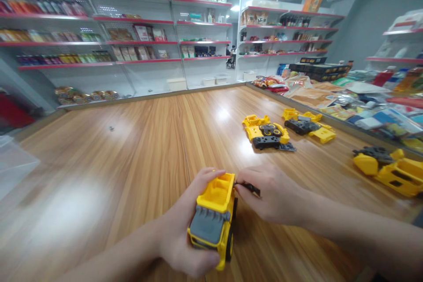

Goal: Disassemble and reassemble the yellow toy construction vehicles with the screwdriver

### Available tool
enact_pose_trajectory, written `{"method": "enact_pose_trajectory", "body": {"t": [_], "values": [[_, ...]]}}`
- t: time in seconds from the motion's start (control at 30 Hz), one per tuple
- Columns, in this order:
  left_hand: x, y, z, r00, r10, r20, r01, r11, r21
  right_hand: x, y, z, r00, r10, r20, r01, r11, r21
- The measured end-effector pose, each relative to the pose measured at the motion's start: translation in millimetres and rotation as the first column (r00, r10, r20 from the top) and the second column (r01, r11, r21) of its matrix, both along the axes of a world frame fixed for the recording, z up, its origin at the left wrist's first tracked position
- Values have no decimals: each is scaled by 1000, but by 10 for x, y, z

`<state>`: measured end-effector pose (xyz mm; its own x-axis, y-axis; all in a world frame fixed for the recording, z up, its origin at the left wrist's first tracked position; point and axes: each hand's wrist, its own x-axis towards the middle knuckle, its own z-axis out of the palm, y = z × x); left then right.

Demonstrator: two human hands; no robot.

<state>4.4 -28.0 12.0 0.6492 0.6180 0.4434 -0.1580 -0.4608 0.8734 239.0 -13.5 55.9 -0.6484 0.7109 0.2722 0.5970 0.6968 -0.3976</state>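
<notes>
My left hand (185, 233) is wrapped around a yellow toy dump truck (214, 216) with a grey cab roof, holding it just above the wooden table (132, 150). My right hand (274, 194) pinches a small black tool or part (247, 187), whose tip touches the right side of the truck's yellow bed. Both hands are closed. The truck's underside is hidden by my left palm.
Further back on the table lie two heaps of yellow and black toy parts (267, 132) (307, 125). Another yellow toy vehicle (390, 167) sits at the right edge. Packaged goods (346, 97) cover a counter on the right. Store shelves (132, 39) line the back walls.
</notes>
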Motion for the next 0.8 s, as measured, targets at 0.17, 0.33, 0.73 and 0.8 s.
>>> {"method": "enact_pose_trajectory", "body": {"t": [0.17, 0.33, 0.73, 0.8], "values": [[-15, 26, 62, 979, 110, -170, -75, 977, 201, -5, 31, -47, 999, 0, -48, -5, 996, -90], [2, 21, 115, 966, 129, -225, -76, 970, 231, -10, 67, -56, 990, -47, -129, 26, 987, -159], [-4, 24, 95, 952, 158, -263, -94, 966, 241, -28, 88, -58, 985, -82, -153, 49, 978, -203], [-5, 25, 92, 950, 162, -268, -95, 965, 244, -28, 96, -64, 989, -70, -130, 44, 980, -193]]}}
